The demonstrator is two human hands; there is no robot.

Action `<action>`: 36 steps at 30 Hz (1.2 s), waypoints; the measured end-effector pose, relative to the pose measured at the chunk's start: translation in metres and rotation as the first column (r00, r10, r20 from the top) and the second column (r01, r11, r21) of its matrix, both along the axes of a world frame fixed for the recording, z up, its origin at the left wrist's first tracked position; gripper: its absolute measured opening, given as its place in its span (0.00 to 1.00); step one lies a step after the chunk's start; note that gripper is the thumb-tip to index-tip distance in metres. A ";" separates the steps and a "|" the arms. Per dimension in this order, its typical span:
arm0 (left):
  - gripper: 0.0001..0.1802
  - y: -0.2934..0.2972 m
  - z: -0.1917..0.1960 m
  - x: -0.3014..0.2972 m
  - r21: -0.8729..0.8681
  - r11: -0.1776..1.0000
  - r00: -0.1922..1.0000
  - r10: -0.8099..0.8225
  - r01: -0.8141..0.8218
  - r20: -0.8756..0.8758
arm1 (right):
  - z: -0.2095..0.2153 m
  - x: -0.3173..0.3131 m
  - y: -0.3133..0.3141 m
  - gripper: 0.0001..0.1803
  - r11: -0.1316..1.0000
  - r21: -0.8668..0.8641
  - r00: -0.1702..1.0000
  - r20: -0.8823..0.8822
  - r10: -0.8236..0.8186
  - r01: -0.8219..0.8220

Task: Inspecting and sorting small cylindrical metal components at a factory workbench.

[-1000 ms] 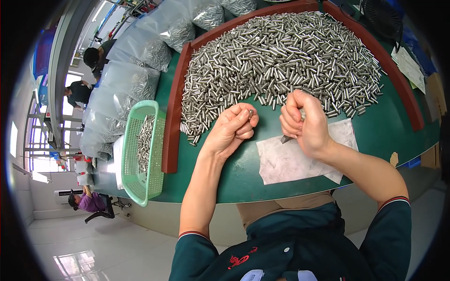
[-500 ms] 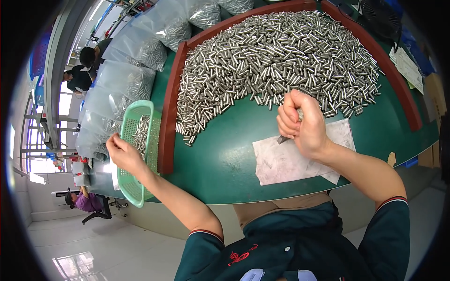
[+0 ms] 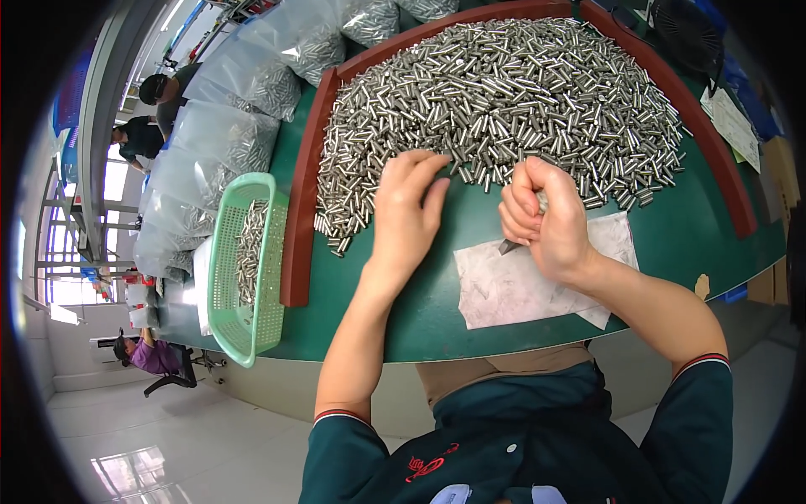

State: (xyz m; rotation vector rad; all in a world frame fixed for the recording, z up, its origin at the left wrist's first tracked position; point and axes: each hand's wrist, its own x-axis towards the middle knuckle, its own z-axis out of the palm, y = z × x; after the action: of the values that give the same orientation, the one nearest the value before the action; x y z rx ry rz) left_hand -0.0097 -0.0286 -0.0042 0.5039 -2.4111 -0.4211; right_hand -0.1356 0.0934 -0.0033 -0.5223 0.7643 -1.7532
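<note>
A broad heap of small shiny metal pins [image 3: 504, 101] covers the back of the green table. At the heap's near left edge is my left hand [image 3: 407, 202], its thumb apart from the fingers and nothing visible between them. My right hand [image 3: 546, 214] is closed in front of the heap, above a smudged white sheet [image 3: 495, 294]. A dark, flat-tipped tool [image 3: 507, 247] sticks out below its fist; most of the tool is hidden. To the left stands a light green plastic basket [image 3: 270, 315] with more pins lying inside it.
Dark red rails [image 3: 304, 210] border the heap. Clear plastic bags [image 3: 239, 139] full of metal parts line the left side. A black fan [image 3: 688, 38] and some papers [image 3: 730, 126] are at the right. Other people, one in purple [image 3: 155, 357], are off to the left.
My left hand has moved right, from over the green basket to the near edge of the pin heap, and its fingers have parted. My right hand has hardly moved.
</note>
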 end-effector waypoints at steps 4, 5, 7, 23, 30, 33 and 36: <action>0.15 0.000 -0.009 -0.006 -0.114 0.992 0.997 -0.042 0.050 0.070 | 0.002 0.002 0.001 0.18 1.000 -0.010 1.000 0.013 0.002 -0.002; 0.15 -0.001 -0.010 -0.006 -0.135 0.990 0.996 -0.032 0.043 0.077 | 0.001 0.001 0.000 0.18 1.000 -0.012 1.000 0.015 0.001 -0.001; 0.15 -0.003 -0.013 -0.006 -0.127 0.991 0.996 -0.019 0.030 0.092 | -0.001 0.001 0.000 0.18 1.000 -0.018 1.000 0.005 0.004 -0.004; 0.06 -0.003 0.002 0.002 -0.127 0.982 0.953 -0.102 0.143 0.286 | 0.000 0.000 -0.001 0.20 1.000 0.015 1.000 -0.017 -0.011 0.011; 0.08 0.005 0.004 0.005 -0.152 0.978 0.962 -0.103 0.145 0.254 | 0.001 0.001 -0.001 0.20 1.000 0.024 1.000 -0.001 -0.004 0.004; 0.09 0.005 0.003 0.005 -0.176 0.973 0.959 -0.097 0.147 0.265 | 0.001 0.001 -0.001 0.20 1.000 0.022 1.000 -0.002 -0.005 0.005; 0.08 0.005 0.003 0.003 -0.240 0.958 0.951 -0.081 0.157 0.299 | 0.001 0.001 -0.001 0.20 1.000 0.025 1.000 -0.008 -0.005 0.006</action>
State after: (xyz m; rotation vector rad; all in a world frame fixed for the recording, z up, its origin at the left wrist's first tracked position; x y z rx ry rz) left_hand -0.0063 -0.0237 -0.0017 0.3172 -2.7351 -0.0768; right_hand -0.1351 0.0924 -0.0026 -0.5109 0.7923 -1.7457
